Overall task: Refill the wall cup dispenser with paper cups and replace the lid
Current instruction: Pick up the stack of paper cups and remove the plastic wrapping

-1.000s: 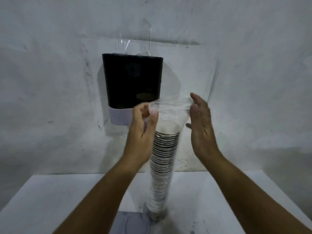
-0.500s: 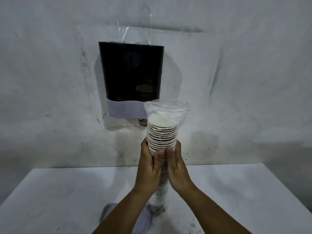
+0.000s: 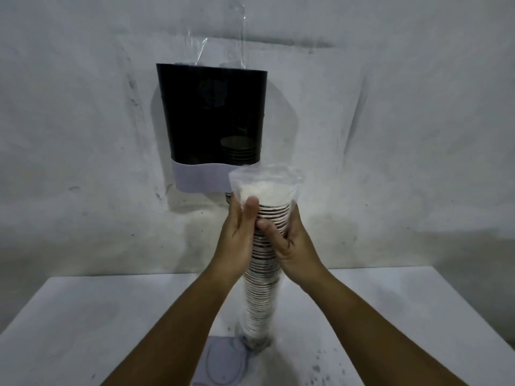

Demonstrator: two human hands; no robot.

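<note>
A tall stack of paper cups in a clear plastic sleeve stands upright on the white table. My left hand and my right hand clasp the stack's upper part from both sides, just under the open, bunched top of the sleeve. On the wall behind hangs the dark cup dispenser with a white lower band; a few cups show faintly inside at its lower right. A pale flat lid lies on the table by the stack's base.
The grey wall is rough and stained. Clear tape or plastic sticks up above the dispenser. The table's right edge slants off to the right.
My hands left the sleeve's mouth and dropped to grip the stack itself. They have since slid a little higher toward its top, and the view has drawn closer.
</note>
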